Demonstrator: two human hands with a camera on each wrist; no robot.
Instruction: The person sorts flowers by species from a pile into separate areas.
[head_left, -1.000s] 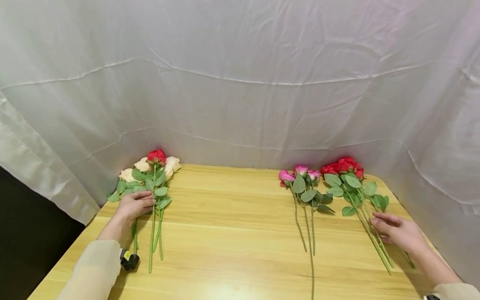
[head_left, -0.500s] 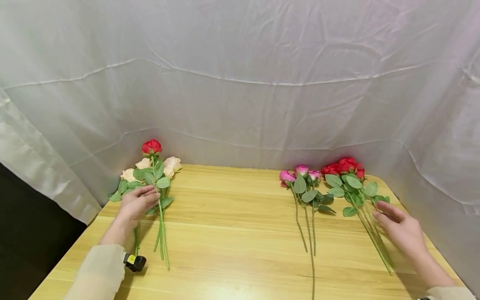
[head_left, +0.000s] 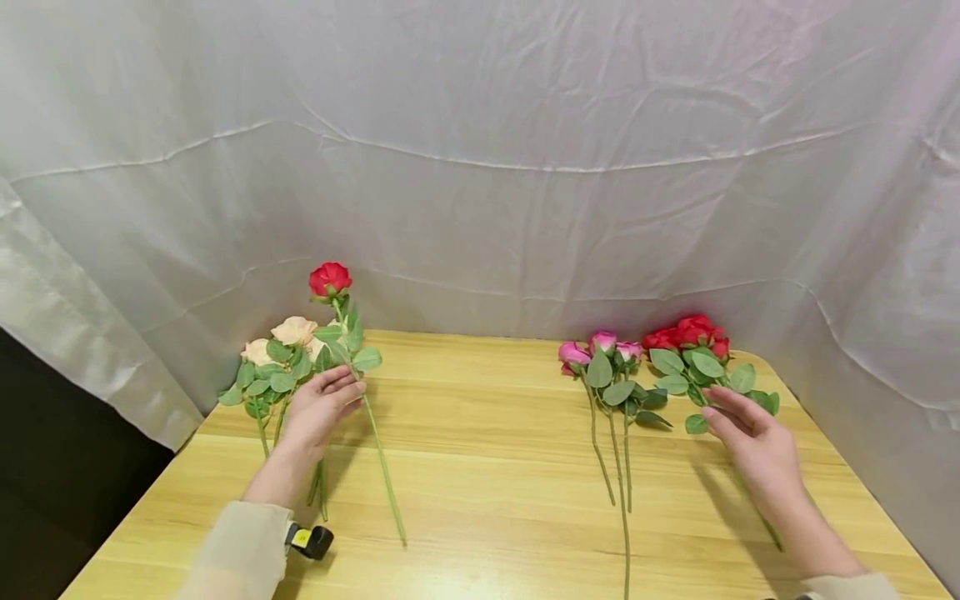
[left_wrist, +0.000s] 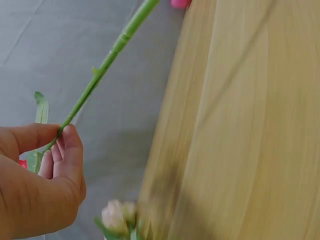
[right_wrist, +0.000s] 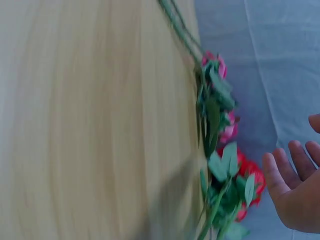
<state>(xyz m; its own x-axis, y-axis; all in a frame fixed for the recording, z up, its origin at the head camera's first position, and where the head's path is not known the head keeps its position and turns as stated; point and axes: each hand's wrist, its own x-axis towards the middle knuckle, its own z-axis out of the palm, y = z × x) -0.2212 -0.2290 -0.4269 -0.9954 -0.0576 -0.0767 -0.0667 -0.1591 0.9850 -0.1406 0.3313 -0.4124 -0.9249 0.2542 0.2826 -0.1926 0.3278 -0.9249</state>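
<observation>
Single red rose [head_left: 330, 281]: shifted toward 3 o'clock since the earlier frame, along with the left hand [head_left: 321, 408]. Location: over the bench [head_left: 480, 467], 10 o'clock from its middle, just beside the cream roses [head_left: 294, 331]. Long axis: slanting; bloom between 11 and 12 o'clock, bare stem end between 5 and 6. Hands: left, pinching the stem; right hand [head_left: 759, 450], relaxed, holding nothing, near the red bunch [head_left: 693, 331], 2 o'clock.

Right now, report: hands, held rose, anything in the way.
Left hand pinching a red rose by its stem, slanted. Right hand holding nothing, near the other red roses. Possible snag: cream roses close by.
</observation>
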